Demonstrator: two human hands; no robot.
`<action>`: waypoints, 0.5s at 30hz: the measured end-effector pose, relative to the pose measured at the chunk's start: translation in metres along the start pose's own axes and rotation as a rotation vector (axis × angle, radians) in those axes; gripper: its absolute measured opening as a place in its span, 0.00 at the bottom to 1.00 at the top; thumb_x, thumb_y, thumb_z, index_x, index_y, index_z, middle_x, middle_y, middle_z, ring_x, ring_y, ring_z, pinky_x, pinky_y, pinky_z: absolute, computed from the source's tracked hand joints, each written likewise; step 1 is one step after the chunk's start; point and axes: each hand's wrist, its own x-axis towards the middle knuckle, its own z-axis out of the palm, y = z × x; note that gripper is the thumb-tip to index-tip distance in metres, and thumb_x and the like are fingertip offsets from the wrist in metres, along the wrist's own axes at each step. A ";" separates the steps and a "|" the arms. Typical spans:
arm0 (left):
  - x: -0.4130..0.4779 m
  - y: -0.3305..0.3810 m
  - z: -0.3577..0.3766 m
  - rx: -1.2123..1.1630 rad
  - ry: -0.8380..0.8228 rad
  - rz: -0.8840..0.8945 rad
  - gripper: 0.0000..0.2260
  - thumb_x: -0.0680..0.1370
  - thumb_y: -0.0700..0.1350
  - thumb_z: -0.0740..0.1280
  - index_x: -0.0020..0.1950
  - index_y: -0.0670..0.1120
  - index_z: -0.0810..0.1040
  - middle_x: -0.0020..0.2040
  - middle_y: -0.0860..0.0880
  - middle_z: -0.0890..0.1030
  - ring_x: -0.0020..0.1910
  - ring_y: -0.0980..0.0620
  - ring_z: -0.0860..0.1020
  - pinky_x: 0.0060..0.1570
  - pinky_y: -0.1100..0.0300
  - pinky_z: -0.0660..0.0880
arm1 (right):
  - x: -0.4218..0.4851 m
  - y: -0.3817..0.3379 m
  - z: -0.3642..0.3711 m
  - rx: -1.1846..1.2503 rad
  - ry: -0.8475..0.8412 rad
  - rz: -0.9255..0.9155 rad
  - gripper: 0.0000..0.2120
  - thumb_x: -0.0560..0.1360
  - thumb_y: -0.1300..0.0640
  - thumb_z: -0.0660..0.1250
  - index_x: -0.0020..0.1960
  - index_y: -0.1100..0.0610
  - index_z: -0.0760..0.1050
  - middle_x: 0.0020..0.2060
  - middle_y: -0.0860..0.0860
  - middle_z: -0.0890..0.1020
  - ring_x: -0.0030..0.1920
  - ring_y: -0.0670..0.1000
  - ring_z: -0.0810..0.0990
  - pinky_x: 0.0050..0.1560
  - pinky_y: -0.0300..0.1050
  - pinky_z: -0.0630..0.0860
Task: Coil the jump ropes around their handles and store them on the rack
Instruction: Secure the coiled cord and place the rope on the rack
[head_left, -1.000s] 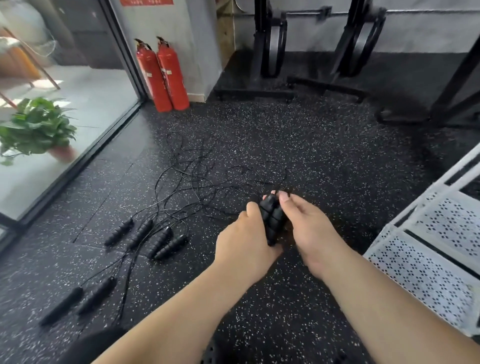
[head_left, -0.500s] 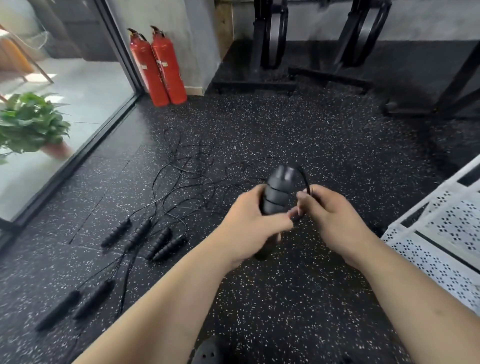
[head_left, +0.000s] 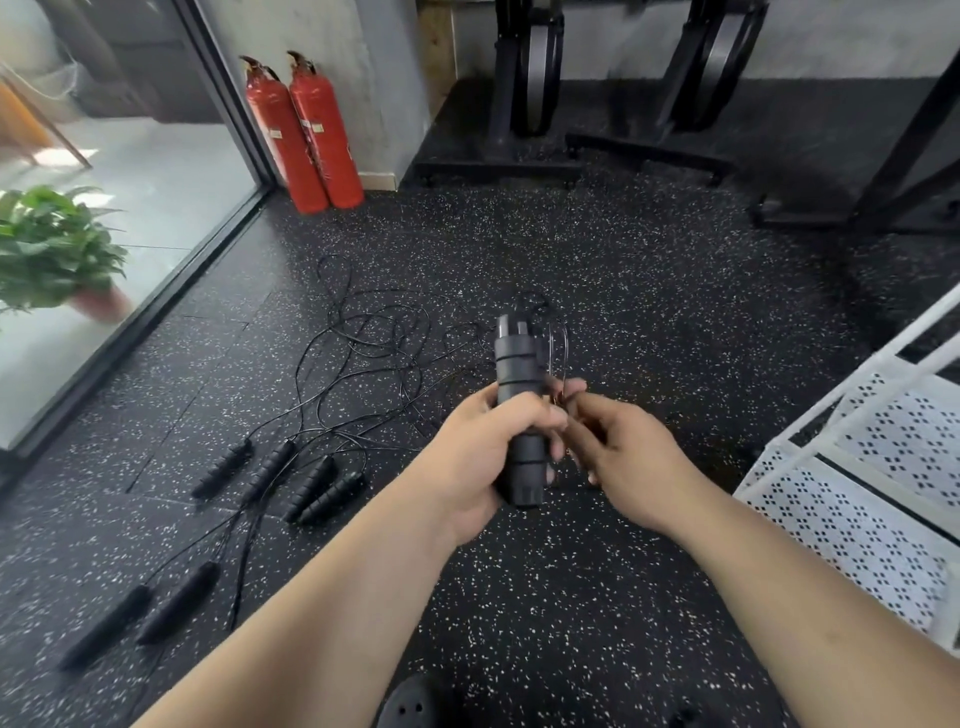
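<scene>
**Q:** What were the hands doing, from left to right?

**A:** The left hand (head_left: 488, 447) was wrapped tight round a pair of handles (head_left: 517, 364). These were black and ribbed, held upright side by side above the floor, mid-view. A thin black cord (head_left: 560, 345) looped off their right side. The right hand (head_left: 628, 452) sat just beside them, with thumb and forefinger pinching that cord. Where the rest of the cord ran could not be told

**Q:** How would the wrap best be done?

**A:** Few turns showed on the handles, so the coiling seemed barely begun. It would likely go best with the left hand pressing both handles firmly together. The right hand would draw the cord snug and lay each turn next to the last. Slack could let turns slide off the ends. The cord might also catch the tangle lying below, so a slow, even pull seemed wise

**Q:** And the floor and the room?

**A:** At far left a potted plant (head_left: 57, 254) stood beyond a glass door (head_left: 145, 171). Two red fire extinguishers (head_left: 306, 130) stood against the wall by the door frame. Loose jump ropes (head_left: 314, 483) lay left of the hands, six handles in pairs with their cords tangled together. The floor (head_left: 597, 597) was black rubber flecked with white. Black machine frames (head_left: 527, 78) stood along the back wall. At far right was the rack (head_left: 852, 519), white perforated metal with sloping shelves, near the right forearm
</scene>
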 end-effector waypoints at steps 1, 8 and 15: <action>0.002 0.001 -0.003 -0.028 0.016 -0.025 0.14 0.75 0.38 0.69 0.60 0.45 0.83 0.61 0.41 0.85 0.36 0.52 0.76 0.36 0.57 0.73 | 0.000 0.000 0.000 -0.016 -0.018 -0.001 0.13 0.85 0.47 0.66 0.42 0.47 0.76 0.33 0.52 0.80 0.30 0.47 0.73 0.37 0.50 0.74; 0.014 0.017 -0.021 -0.213 0.252 0.107 0.15 0.77 0.38 0.68 0.63 0.46 0.80 0.52 0.47 0.85 0.35 0.54 0.75 0.35 0.59 0.73 | -0.002 -0.005 -0.016 0.033 -0.110 -0.027 0.08 0.86 0.47 0.65 0.51 0.43 0.81 0.36 0.45 0.83 0.35 0.43 0.78 0.42 0.45 0.77; 0.011 0.026 -0.030 -0.360 0.298 0.266 0.13 0.78 0.38 0.68 0.62 0.48 0.77 0.59 0.47 0.85 0.36 0.54 0.74 0.37 0.59 0.72 | 0.000 -0.016 -0.017 -0.126 -0.021 -0.047 0.11 0.86 0.44 0.62 0.49 0.43 0.80 0.26 0.41 0.76 0.26 0.44 0.69 0.28 0.38 0.66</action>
